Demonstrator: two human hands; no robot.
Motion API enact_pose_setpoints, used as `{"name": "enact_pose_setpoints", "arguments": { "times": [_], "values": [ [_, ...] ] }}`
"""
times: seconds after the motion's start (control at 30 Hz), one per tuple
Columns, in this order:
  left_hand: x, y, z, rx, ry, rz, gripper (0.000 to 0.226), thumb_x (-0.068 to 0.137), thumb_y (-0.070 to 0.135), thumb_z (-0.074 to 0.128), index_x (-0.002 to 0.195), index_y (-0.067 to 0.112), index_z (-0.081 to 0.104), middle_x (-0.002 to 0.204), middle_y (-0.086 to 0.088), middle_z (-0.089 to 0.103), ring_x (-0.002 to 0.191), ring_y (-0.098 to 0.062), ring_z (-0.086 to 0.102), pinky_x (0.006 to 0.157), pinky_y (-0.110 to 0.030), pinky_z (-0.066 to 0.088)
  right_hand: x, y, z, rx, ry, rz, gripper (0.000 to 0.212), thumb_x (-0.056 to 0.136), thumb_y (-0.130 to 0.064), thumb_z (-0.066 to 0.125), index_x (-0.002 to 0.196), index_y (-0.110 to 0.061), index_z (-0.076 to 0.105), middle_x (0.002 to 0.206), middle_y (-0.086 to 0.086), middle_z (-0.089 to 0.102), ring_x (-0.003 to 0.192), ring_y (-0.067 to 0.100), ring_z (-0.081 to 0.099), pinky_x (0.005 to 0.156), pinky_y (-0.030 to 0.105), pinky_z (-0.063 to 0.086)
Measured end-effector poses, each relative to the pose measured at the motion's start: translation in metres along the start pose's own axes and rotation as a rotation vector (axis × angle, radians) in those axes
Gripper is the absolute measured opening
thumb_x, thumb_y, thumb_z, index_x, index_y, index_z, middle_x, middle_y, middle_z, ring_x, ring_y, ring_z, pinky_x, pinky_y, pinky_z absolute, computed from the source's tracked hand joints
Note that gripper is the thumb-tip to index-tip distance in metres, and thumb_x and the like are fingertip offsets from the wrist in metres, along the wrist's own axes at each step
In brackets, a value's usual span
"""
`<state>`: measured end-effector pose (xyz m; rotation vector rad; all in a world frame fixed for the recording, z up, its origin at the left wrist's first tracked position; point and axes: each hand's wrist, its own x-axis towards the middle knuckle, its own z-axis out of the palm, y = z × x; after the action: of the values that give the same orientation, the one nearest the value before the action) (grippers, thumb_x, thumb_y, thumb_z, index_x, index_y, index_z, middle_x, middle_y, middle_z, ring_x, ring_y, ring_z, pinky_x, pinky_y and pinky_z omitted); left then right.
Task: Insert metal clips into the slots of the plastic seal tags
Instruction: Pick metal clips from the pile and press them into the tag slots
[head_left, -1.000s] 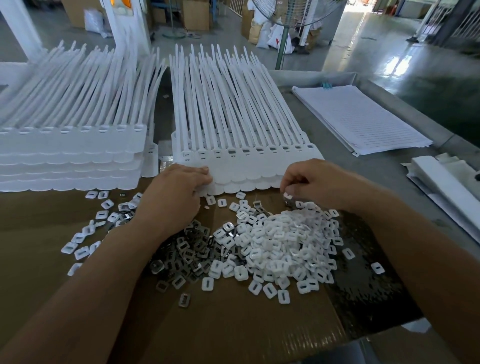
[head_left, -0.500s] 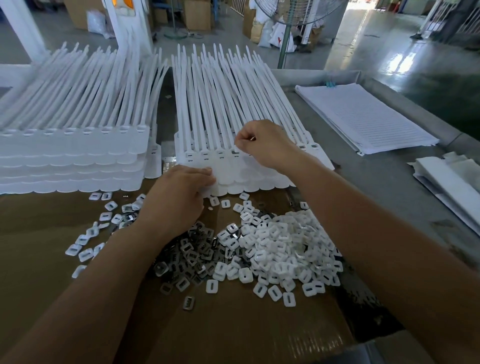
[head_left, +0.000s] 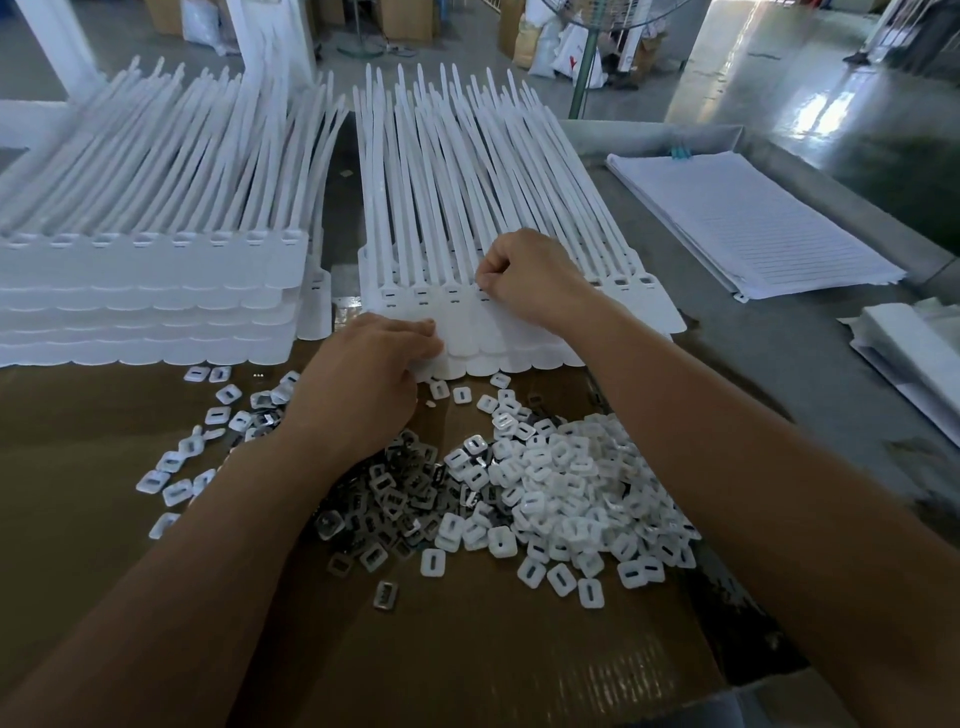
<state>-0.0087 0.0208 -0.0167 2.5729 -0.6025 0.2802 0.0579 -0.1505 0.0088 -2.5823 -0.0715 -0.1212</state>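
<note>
A strip of white plastic seal tags lies in front of me, its long tails fanning away and its slotted heads in a row. My right hand is curled over one slot in the row, fingertips pinched together at the slot; what they pinch is hidden. My left hand rests on the near edge of the tag flaps, fingers bent and pressing them down. A heap of small white and metal clips lies on the brown cardboard between my forearms.
A taller stack of white tag strips stands at the left. Loose clips scatter left of my left arm. Lined paper sheets and white folded material lie on the grey table at the right.
My right hand left the clip heap with a pinch, rose to the row of tag slots, and has since settled lower onto one slot. My left hand stayed on the tag flaps.
</note>
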Motion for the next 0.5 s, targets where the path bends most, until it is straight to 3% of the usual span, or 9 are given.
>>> {"name": "enact_pose_setpoints", "arguments": {
  "times": [0.07, 0.13, 0.23, 0.3, 0.43, 0.5],
  "values": [
    [0.0, 0.0, 0.0, 0.007, -0.006, 0.005, 0.048, 0.078, -0.009, 0.047, 0.118, 0.014, 0.061, 0.129, 0.001, 0.055, 0.121, -0.021, 0.044, 0.102, -0.032, 0.031, -0.001, 0.002, 0.002, 0.029, 0.046, -0.006, 0.007, 0.086, -0.009, 0.059, 0.087, -0.014, 0.064, 0.098, -0.003, 0.064, 0.085, 0.008, 0.056, 0.073, 0.025, 0.046],
    [0.0, 0.001, -0.001, 0.016, -0.014, 0.013, 0.048, 0.077, -0.008, 0.046, 0.117, 0.013, 0.061, 0.129, 0.001, 0.055, 0.121, -0.022, 0.045, 0.103, -0.034, 0.032, -0.002, 0.002, 0.003, 0.082, 0.061, 0.012, 0.018, 0.082, -0.012, 0.066, 0.091, -0.022, 0.055, 0.085, -0.011, 0.055, 0.087, 0.01, 0.054, 0.079, 0.029, 0.047],
    [0.0, 0.002, -0.002, 0.015, -0.009, 0.013, 0.047, 0.078, -0.008, 0.046, 0.117, 0.013, 0.061, 0.129, 0.001, 0.055, 0.121, -0.022, 0.045, 0.103, -0.034, 0.032, 0.002, 0.001, 0.002, 0.117, 0.04, 0.064, 0.028, 0.08, -0.013, 0.069, 0.098, -0.024, 0.051, 0.089, -0.009, 0.055, 0.089, 0.011, 0.054, 0.081, 0.031, 0.046],
    [0.0, 0.002, -0.001, 0.013, -0.008, 0.006, 0.048, 0.078, -0.009, 0.046, 0.117, 0.013, 0.061, 0.129, 0.001, 0.055, 0.122, -0.022, 0.044, 0.103, -0.035, 0.032, 0.006, -0.001, 0.0, 0.11, 0.027, 0.096, 0.027, 0.08, -0.012, 0.068, 0.101, -0.021, 0.055, 0.096, -0.006, 0.055, 0.093, 0.012, 0.054, 0.084, 0.031, 0.047],
    [0.0, 0.001, -0.002, 0.02, -0.017, 0.005, 0.05, 0.077, -0.009, 0.047, 0.119, 0.015, 0.06, 0.13, 0.002, 0.054, 0.123, -0.019, 0.043, 0.103, -0.032, 0.031, 0.007, -0.003, -0.003, 0.101, 0.009, 0.116, 0.015, 0.08, -0.012, 0.07, 0.09, -0.019, 0.06, 0.085, -0.012, 0.051, 0.085, 0.008, 0.049, 0.076, 0.023, 0.042],
    [0.0, 0.001, -0.002, 0.013, -0.016, 0.004, 0.05, 0.077, -0.009, 0.047, 0.119, 0.015, 0.06, 0.13, 0.003, 0.053, 0.123, -0.019, 0.043, 0.104, -0.031, 0.03, 0.005, -0.001, -0.006, 0.125, -0.011, 0.092, 0.012, 0.082, -0.012, 0.067, 0.093, -0.016, 0.063, 0.089, -0.011, 0.052, 0.086, 0.006, 0.05, 0.078, 0.022, 0.042]
  ]
}}
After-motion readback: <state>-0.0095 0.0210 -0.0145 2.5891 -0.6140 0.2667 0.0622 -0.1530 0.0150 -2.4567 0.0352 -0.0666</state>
